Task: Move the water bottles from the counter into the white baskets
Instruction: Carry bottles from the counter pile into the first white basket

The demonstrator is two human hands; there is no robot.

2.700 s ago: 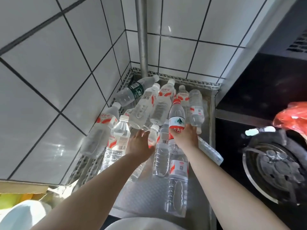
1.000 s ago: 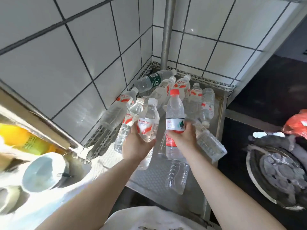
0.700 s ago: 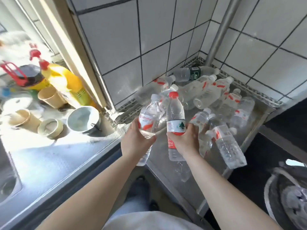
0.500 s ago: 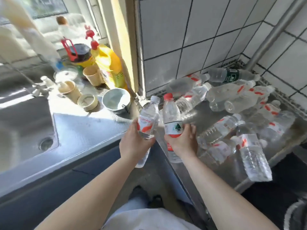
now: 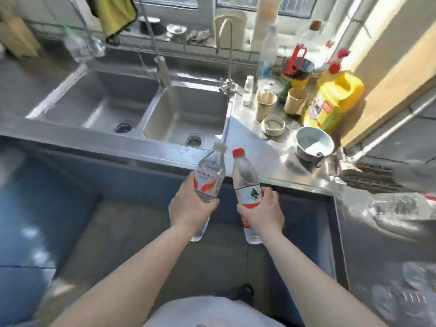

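Note:
My left hand (image 5: 188,208) grips a clear water bottle with a white cap and a red-and-white label (image 5: 208,178). My right hand (image 5: 263,212) grips a second clear bottle with a red cap and a white label bearing a green mark (image 5: 246,182). Both bottles are held upright side by side, in front of the steel counter edge (image 5: 165,156) and above the floor. A few blurred bottles (image 5: 401,206) lie on the counter at the far right edge. No white basket is in view.
A double steel sink (image 5: 146,107) with two taps lies ahead. To its right stand paper cups (image 5: 266,106), a white bowl (image 5: 313,143), a yellow jug (image 5: 332,102) and condiment bottles. Blue cabinet fronts (image 5: 42,208) flank the floor below.
I lifted the two bottles off the pile by the tiled wall and turned left. The view has swung from the bottle pile to the sink; the pile now sits at the right edge.

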